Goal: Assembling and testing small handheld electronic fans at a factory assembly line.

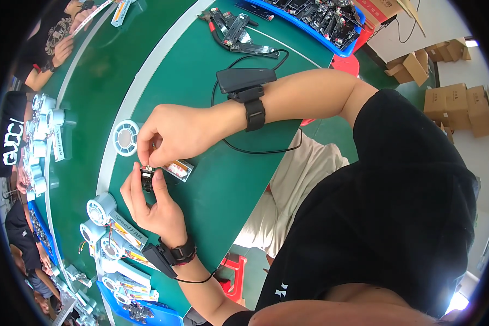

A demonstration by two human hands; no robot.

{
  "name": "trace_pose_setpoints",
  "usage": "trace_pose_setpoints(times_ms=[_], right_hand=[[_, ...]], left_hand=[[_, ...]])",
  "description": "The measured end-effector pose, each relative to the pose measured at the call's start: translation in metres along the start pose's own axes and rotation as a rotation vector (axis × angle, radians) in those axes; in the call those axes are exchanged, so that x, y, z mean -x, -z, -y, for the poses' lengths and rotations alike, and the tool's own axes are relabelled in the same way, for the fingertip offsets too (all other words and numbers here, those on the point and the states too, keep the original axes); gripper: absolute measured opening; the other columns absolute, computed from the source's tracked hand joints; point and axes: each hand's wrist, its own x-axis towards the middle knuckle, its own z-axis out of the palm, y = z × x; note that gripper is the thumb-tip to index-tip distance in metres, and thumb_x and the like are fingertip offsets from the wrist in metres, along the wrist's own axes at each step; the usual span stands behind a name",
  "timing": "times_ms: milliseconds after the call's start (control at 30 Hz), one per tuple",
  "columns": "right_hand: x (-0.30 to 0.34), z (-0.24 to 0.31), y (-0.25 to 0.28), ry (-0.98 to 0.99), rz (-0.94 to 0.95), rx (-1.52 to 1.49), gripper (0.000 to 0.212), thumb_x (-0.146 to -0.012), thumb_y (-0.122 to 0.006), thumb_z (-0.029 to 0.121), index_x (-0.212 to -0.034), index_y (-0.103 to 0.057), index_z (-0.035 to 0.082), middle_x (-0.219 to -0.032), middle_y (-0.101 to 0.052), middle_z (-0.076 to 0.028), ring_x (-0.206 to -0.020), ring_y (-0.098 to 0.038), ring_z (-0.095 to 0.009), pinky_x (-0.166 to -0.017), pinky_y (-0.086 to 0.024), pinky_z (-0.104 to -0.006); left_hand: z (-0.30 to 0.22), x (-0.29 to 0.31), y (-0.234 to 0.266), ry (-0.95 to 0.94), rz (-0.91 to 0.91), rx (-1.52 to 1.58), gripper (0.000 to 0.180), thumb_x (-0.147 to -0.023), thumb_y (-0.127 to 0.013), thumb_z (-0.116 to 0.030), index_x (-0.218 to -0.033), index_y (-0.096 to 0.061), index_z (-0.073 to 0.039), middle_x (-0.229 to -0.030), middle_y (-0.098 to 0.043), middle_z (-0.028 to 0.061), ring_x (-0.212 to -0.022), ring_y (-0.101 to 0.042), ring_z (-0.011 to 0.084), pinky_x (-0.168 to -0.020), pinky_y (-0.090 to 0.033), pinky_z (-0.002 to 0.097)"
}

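My left hand (156, 209) comes from the lower part of the head view. Its fingers and thumb hold a small black part with tiny metal pieces, which looks like a circuit board (147, 179). My right hand (176, 133) is bent down over it, thumb and fingertips pinched at the board's upper end. What sits between those right fingertips is too small to make out. Under and beside the hands lies a handheld fan with a round, pale blue head (126, 138) and an opened handle (179, 170) showing orange and white inside. My hands hide its middle.
Several pale blue fans (111, 249) lie by my left forearm. A blue bin (339, 24) of black parts stands at the top, near red-handled pliers (212, 27) and loose black strips (236, 30). A black cable (255, 152) loops under my right wrist. Co-workers sit across the table.
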Motion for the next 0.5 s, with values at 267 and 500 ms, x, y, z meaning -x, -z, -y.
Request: trace_pose_setpoints(times_ms=[267,500], right_hand=[[0.0008,0.0001,-0.0016,-0.003,0.032,-0.16,0.013,-0.085,-0.068,0.007,-0.093,-0.07,-0.004,-0.083,-0.072,-0.008,-0.07,-0.067,-0.011,-0.062,-0.052,-0.0263],[0.005,0.0048,-0.0049,-0.006,-0.04,-0.122,0.013,-0.088,-0.068,0.008,-0.096,-0.071,-0.001,-0.086,-0.073,-0.008,-0.071,-0.068,-0.012,-0.062,-0.053,-0.0272]], left_hand=[[0.0014,0.0005,0.0011,-0.01,0.001,0.022,0.035,-0.087,-0.074,0.001,-0.121,-0.067,0.002,-0.111,-0.065,0.015,-0.097,-0.064,0.0261,-0.086,-0.051,0.0361],[0.0026,-0.0004,0.0014,-0.011,-0.01,0.015,0.035,-0.086,-0.074,0.002,-0.121,-0.067,0.002,-0.11,-0.065,0.0152,-0.096,-0.064,0.0258,-0.086,-0.051,0.0355]])
